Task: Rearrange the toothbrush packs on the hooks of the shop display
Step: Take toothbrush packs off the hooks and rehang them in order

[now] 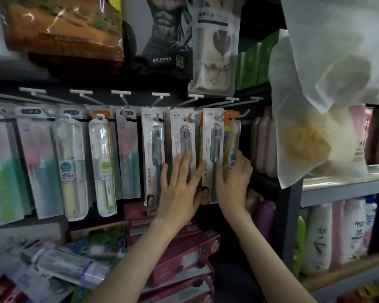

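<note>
Three white toothbrush packs (pixel 212 138) on hooks (pixel 189 117), left hand (pixel 179 186) spread flat on them, right hand (pixel 234 180) pinching orange-topped pack (pixel 232 127).

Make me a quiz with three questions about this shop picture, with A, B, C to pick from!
1. Which pack does the right hand grip?
A. a green one at the far left
B. the orange-topped pack at the right end
C. one lying on the bottom shelf

2. How many packs show the word SPRING on top?
A. one
B. three
C. six

3. How does the left hand hold its fingers?
A. in a fist
B. pinching a bottle
C. straight and spread

Answers:
1 B: its thumb lies on that pack's label.
2 B: three SPRING packs hang side by side.
3 C: they press flat on the middle SPRING pack.
</note>
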Demonstrator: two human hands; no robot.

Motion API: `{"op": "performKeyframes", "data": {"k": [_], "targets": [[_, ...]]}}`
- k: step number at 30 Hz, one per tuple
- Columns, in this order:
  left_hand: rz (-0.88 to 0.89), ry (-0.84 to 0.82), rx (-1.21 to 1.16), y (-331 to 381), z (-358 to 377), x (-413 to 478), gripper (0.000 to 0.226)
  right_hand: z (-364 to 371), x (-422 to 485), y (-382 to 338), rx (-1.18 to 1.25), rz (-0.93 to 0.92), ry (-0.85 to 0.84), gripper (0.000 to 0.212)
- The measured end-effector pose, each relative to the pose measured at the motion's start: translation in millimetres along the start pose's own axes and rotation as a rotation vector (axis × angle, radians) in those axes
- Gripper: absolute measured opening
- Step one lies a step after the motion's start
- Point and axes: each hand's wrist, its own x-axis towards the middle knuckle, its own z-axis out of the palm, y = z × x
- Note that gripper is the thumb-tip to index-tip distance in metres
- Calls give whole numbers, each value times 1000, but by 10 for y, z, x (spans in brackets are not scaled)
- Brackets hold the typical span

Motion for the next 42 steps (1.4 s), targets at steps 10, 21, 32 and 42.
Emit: {"op": "performKeyframes", "data": {"k": [10,21,32,42], "targets": [[-48,81,37,-159,-148,-87,88,120,30,-339,-30,48,-162,73],[-20,-11,52,-277,-279,-136,80,66,141,-223,320,273,-251,35],[-36,-6,0,-229,-425,-172,89,-79,126,-267,136,162,-331,81],[-74,32,-39,-351,-733,-608,68,-352,-333,-445,145,39,-213,69]]}}
